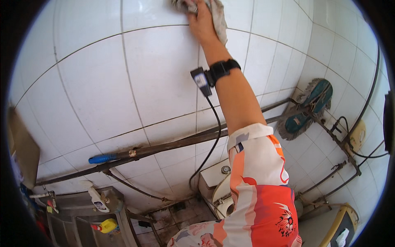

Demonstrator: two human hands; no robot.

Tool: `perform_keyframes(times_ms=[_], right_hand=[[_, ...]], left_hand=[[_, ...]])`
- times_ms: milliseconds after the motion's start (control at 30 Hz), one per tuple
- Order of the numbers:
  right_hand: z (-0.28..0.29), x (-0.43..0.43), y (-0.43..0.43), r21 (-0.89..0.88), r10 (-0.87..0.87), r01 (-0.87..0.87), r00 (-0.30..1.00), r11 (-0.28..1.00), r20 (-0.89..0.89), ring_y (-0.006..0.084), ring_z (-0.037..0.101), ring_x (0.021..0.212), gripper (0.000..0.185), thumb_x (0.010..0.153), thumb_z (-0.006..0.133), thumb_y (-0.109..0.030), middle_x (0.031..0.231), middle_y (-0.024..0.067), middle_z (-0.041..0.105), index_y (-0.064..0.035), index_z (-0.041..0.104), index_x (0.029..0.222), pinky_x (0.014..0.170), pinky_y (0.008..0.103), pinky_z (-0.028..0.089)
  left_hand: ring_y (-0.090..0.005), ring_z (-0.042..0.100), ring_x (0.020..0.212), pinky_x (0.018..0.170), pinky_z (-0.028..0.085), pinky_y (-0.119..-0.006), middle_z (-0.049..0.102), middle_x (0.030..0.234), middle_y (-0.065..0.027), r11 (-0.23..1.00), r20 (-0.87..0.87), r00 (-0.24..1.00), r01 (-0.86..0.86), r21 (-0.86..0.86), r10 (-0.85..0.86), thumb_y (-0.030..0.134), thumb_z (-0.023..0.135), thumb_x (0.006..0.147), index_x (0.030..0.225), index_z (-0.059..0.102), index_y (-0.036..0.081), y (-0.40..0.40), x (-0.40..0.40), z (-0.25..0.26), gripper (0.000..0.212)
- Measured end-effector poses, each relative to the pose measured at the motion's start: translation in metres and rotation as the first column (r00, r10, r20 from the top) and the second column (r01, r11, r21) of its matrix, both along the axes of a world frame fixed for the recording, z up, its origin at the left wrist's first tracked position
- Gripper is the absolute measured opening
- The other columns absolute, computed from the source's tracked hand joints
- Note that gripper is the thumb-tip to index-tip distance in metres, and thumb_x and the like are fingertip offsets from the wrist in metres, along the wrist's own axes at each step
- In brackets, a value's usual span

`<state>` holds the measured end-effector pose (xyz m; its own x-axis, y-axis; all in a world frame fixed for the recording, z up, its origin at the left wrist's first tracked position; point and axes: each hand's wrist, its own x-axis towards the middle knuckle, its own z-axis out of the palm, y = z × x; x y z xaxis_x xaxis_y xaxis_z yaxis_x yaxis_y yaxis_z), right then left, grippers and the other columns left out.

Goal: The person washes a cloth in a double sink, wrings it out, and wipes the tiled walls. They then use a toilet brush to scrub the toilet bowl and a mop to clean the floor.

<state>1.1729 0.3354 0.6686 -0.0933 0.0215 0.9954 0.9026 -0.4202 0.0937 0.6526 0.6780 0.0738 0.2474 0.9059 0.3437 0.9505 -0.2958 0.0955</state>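
Note:
My right hand (202, 26) is raised at the top of the view and grips a crumpled greyish cloth (219, 20). The cloth is pressed against the white tiled wall (160, 68), and part of it hangs down beside my wrist. The frame's upper edge cuts off some of the fingers and cloth. A black strap (223, 68) with a small cabled device (201, 81) sits around my right forearm. My left hand is out of view.
Dark pipes (182, 143) run along the wall, with a blue-ended handle (103, 158) resting there. Mop heads (321, 95) hang at right. Below are a toilet (213, 176) and a metal sink (74, 220) holding a white spray bottle (98, 199) and a yellow bottle (108, 226).

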Motion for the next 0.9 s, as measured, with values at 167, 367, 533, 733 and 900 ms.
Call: perform_keyframes(times_ms=[167,367,533,733,900], right_hand=[[-0.021,0.015,-0.047,0.326,0.027,-0.030,1.000,0.945,0.014,0.0315,0.041,0.111,0.043,0.076,0.051,0.001,0.120,0.0187,0.043,-0.0013,0.041,0.118,0.095,0.0350,0.030],[-0.145,0.025,-0.120,0.663,-0.208,0.498,0.858,0.559,-0.470,0.0346,0.033,0.120,0.052,0.079,0.051,-0.010,0.129,0.0227,0.035,0.0019,0.033,0.126,0.101,0.0380,0.024],[-0.227,0.017,-0.114,0.727,0.101,0.615,0.738,0.305,-0.667,0.0348,0.030,0.121,0.060,0.080,0.050,-0.015,0.131,0.0250,0.030,0.0008,0.024,0.131,0.101,0.0369,0.023],[-0.281,0.009,-0.069,0.807,0.459,0.072,0.791,0.587,-0.404,0.0220,0.037,0.115,0.058,0.083,0.047,-0.004,0.127,0.0163,0.038,0.0024,0.018,0.133,0.096,0.0297,0.028],[-0.266,-0.079,-0.114,0.913,0.956,-0.363,0.281,0.188,-0.086,0.0194,0.049,0.098,0.046,0.085,0.054,-0.025,0.114,0.0057,0.049,-0.0068,0.037,0.123,0.082,0.0330,0.043]], left_hand=[[-0.0314,0.035,0.120,0.090,0.031,-0.047,0.038,0.130,-0.0124,1.000,0.071,0.997,0.005,-0.010,-0.004,0.035,0.039,0.088,0.115,0.048,0.006,-0.002,0.016,-0.006,0.041],[-0.0314,0.034,0.120,0.090,0.031,-0.049,0.038,0.130,-0.0124,0.998,0.164,0.986,0.047,-0.041,-0.039,0.038,0.038,0.087,0.116,0.047,0.006,-0.005,0.040,-0.013,0.044],[-0.0315,0.034,0.120,0.090,0.030,-0.050,0.037,0.130,-0.0123,0.995,0.226,0.973,0.073,-0.074,-0.054,0.040,0.038,0.087,0.117,0.046,0.006,-0.011,0.046,-0.021,0.046],[-0.0316,0.033,0.120,0.090,0.030,-0.051,0.036,0.131,-0.0122,0.991,0.144,0.986,0.094,-0.099,-0.079,0.043,0.037,0.086,0.118,0.045,0.007,-0.001,0.039,-0.035,0.049],[-0.0316,0.033,0.120,0.090,0.029,-0.052,0.036,0.131,-0.0121,0.998,0.012,0.999,0.034,-0.055,-0.033,0.046,0.036,0.086,0.119,0.044,0.007,0.030,0.010,-0.047,0.051]])
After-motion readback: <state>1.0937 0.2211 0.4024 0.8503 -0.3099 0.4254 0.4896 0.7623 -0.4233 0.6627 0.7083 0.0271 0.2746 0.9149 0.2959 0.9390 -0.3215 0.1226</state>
